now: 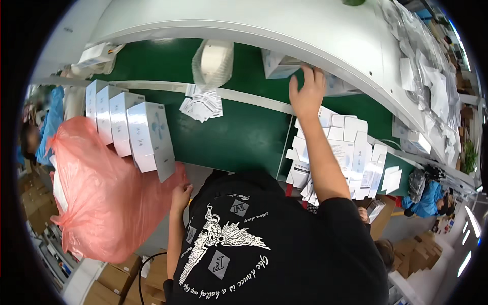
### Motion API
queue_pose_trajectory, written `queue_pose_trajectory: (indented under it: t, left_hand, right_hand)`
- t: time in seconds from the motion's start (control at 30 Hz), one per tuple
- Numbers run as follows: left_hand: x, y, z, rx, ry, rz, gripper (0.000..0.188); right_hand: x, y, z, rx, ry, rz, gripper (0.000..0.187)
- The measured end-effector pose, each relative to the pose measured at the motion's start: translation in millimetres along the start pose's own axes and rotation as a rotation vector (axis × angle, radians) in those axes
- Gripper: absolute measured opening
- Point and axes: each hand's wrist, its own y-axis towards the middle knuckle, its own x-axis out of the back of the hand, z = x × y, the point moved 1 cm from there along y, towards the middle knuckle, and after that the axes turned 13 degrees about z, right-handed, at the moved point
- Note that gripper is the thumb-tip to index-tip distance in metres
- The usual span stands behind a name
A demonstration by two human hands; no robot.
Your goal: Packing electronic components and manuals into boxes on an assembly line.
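Observation:
My right hand (308, 94) stretches far forward across the green workbench (223, 134), its thumb and fingers apart. Its fingertips are at the edge of a white box (277, 66) under the overhanging shelf, and whether they touch it is hard to make out. Another pale box (338, 86) lies just right of the hand, partly covered by the shelf. Below my right forearm is a pile of flattened white printed cartons (351, 152). My left hand (182, 195) hangs low beside a large pink plastic bag (107, 188), fingers curled in and nothing visible in them.
Several white boxes (147, 132) stand in a row at the left. Small printed slips (203, 104) lie mid-bench, below a white object in bubble wrap (214, 63). The white shelf (244, 15) overhangs the back. Brown cartons (114, 277) are on the floor behind.

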Motion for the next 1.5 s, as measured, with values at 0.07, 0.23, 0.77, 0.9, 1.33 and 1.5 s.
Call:
queue_pose_trajectory:
  t: [0.07,0.23,0.77,0.9,1.33,1.5]
  left_hand:
    - [-5.1,4.6,21.1,0.030,0.083,0.086,0.041]
    - [7.1,38.0,9.1,-0.051,0.289,0.234,0.039]
    - [-106.5,-4.6,-360.2,-1.429,0.662,0.500,0.036]
    - [-113.4,-111.7,-439.8,-1.921,0.617,0.054,0.036]
    - [-15.4,-57.5,-358.0,-1.242,0.077,-0.135,0.019]
    - [38.0,-30.8,-320.8,-0.928,0.130,-0.241,0.043]
  right_hand:
    - [28.5,-93.0,-16.2,-0.097,0.043,0.116,0.061]
    - [110.2,-261.9,-63.9,-0.734,-0.364,0.546,0.086]
    - [215.3,-356.7,17.0,-0.470,-0.391,0.066,0.031]
    - [268.6,-293.0,88.8,-0.350,-0.237,0.006,0.025]
    - [135.5,-188.3,127.6,-0.328,-0.382,-0.110,0.045]
    - [67.9,-164.9,141.8,-0.041,0.154,-0.236,0.024]
